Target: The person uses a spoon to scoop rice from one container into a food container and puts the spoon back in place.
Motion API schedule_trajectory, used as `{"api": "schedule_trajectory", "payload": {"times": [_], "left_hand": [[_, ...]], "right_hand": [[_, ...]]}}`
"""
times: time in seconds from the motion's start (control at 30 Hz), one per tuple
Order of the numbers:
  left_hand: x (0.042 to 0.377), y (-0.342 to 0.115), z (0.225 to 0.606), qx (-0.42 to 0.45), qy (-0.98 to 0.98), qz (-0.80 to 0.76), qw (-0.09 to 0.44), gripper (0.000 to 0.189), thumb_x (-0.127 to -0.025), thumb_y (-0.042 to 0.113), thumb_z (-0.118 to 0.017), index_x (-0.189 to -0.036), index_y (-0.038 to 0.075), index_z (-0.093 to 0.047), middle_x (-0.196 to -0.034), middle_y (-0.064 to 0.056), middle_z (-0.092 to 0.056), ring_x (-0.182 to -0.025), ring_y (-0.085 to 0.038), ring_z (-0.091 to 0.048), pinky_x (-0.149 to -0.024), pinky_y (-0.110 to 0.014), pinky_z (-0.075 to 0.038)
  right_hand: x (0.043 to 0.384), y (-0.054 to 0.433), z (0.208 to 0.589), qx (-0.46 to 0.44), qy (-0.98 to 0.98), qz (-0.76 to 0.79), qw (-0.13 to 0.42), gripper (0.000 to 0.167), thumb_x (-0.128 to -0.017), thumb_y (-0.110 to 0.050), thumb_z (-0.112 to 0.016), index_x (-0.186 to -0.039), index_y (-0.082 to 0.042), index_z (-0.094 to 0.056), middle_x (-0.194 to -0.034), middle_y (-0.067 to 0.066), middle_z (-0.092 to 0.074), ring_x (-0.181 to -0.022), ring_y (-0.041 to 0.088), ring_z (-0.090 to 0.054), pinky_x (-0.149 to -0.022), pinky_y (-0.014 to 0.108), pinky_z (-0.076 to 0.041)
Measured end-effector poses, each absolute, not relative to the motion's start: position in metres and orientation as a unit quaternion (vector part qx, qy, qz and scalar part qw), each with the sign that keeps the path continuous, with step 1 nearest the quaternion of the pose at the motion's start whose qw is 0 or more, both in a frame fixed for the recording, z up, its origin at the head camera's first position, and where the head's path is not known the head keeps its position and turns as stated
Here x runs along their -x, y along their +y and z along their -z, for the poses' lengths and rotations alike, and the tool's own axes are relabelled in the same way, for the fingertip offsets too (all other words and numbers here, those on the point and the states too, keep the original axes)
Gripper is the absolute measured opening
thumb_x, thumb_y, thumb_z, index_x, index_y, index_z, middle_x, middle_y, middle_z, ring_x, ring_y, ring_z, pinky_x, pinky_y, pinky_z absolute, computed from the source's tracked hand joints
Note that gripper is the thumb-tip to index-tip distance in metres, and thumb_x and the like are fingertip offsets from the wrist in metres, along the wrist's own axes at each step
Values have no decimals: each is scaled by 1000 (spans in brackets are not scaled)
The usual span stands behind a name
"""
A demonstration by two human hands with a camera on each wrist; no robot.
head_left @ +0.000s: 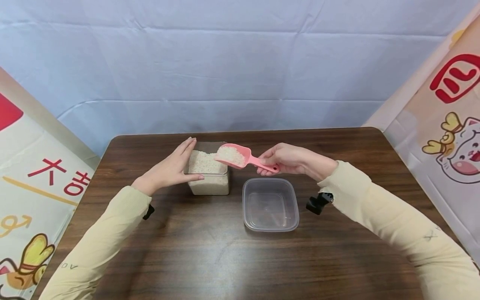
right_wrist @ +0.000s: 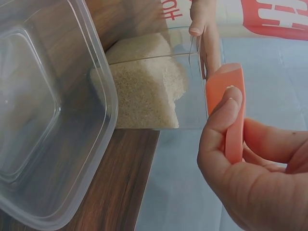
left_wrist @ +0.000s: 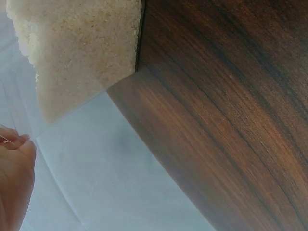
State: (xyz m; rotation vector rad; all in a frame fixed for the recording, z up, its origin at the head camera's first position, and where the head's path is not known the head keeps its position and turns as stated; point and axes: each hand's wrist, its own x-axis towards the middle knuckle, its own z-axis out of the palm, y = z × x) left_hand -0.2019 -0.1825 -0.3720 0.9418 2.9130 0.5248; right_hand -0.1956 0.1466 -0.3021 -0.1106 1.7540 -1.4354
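Note:
A pink scoop [head_left: 253,160] heaped with white rice [head_left: 230,155] is held by its handle in my right hand [head_left: 286,159]. The scoop's bowl overlaps the right rim of a clear square container of rice [head_left: 210,185] in the head view. My left hand [head_left: 170,167] grips that container at its left side, thumb along the front rim and the other fingers toward the back. In the right wrist view, the thumb [right_wrist: 231,103] presses on the pink handle. A low translucent plastic box [head_left: 271,205], with no lid on it, stands in front of the right hand.
Both containers stand on a dark brown wooden table [head_left: 210,254]. Behind its far edge hangs a pale blue cloth [head_left: 240,83]. Printed panels with red characters [head_left: 455,79] flank the table, and a black wrist mount [head_left: 318,203] sits under the right cuff.

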Motion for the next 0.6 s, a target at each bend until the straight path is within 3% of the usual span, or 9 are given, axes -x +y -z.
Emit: {"api": "schedule_trajectory", "payload": {"times": [0.6], "left_hand": [[201,-182,371,-305,936,-173,17,107,-77,60,-60,-144,-4,-8,-151,-15,-5,-139,-25,-5,-108,-42,-20]], "right_hand": [[192,166,305,53,700,571,426,37,-95,2,-37,-127,20,-34,-78,6,-65,-72,8,-61,-69,20,-50]]}}
